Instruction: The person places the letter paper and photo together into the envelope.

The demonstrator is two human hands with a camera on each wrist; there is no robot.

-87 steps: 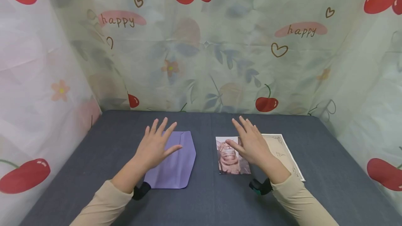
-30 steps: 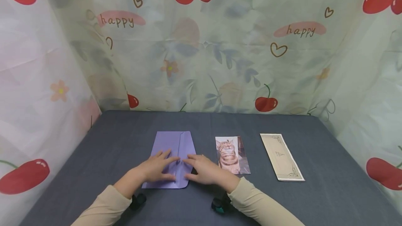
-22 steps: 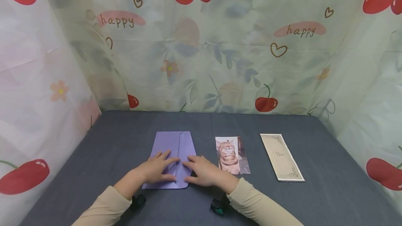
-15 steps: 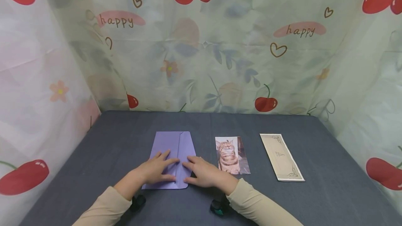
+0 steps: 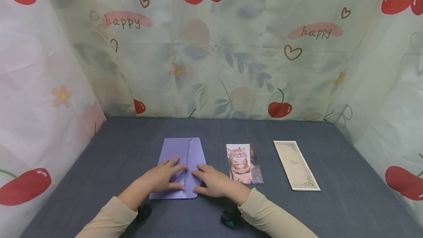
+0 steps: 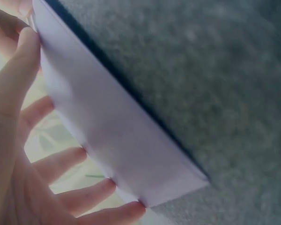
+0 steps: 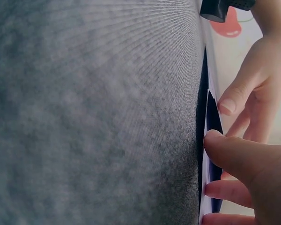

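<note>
A purple envelope [image 5: 175, 148] lies on the dark cloth, a lengthwise fold edge running along its right part. My left hand [image 5: 162, 177] rests on its near half with fingers spread. In the left wrist view, the fingertips of that hand touch the envelope's face [image 6: 103, 126]. My right hand [image 5: 213, 181] has its fingertips on the envelope's right flap, thumb nearest me. The right wrist view catches the envelope edge-on, with a dark gap between its layers beside my right thumb [image 7: 225, 147]. The undersides of both palms are hidden in the head view.
Right of the envelope lies a cat picture card [image 5: 240, 164]. Farther right is a cream card [image 5: 294, 164] with a white edge and corner ornaments. A dark cloth [image 5: 244, 129] covers the table. Printed curtains [image 5: 214, 65] hang behind and at both sides.
Both hands have come down from above the table onto the envelope, the right one moving left away from the cards. Over the last second they stay nearly still; the envelope shifts very slightly.
</note>
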